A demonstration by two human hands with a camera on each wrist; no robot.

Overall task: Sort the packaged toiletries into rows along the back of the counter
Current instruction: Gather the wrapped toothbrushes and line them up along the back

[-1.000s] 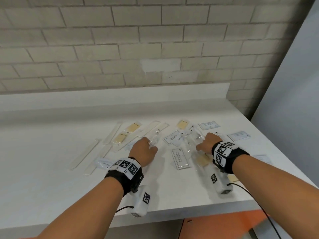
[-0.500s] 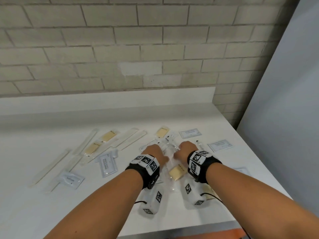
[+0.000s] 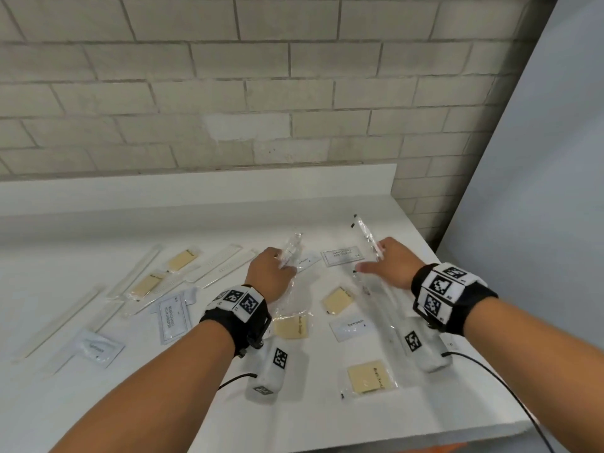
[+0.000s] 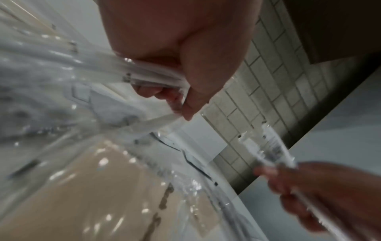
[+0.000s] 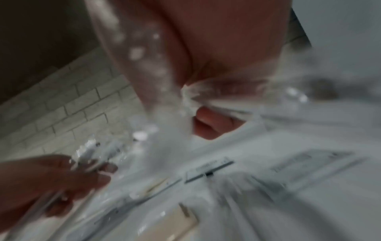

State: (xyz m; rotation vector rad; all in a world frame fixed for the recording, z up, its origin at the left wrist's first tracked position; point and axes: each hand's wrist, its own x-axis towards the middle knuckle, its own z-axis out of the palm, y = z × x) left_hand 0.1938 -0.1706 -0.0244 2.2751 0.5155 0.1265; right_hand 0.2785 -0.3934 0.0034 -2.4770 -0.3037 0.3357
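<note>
Both hands gripping clear pkts, left hand [image 3: 271, 273], right hand [image 3: 389, 266], above counter [image 3: 98, 403]

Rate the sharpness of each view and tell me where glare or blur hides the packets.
Head view: sharp and evenly lit, the brick wall bowed by the wide lens. Left wrist view: left hand fairly sharp, but the clear packet it grips smears into glare streaks. Right wrist view: heavily motion-blurred; right hand and its clear wrapper are soft, and print is unreadable.
</note>
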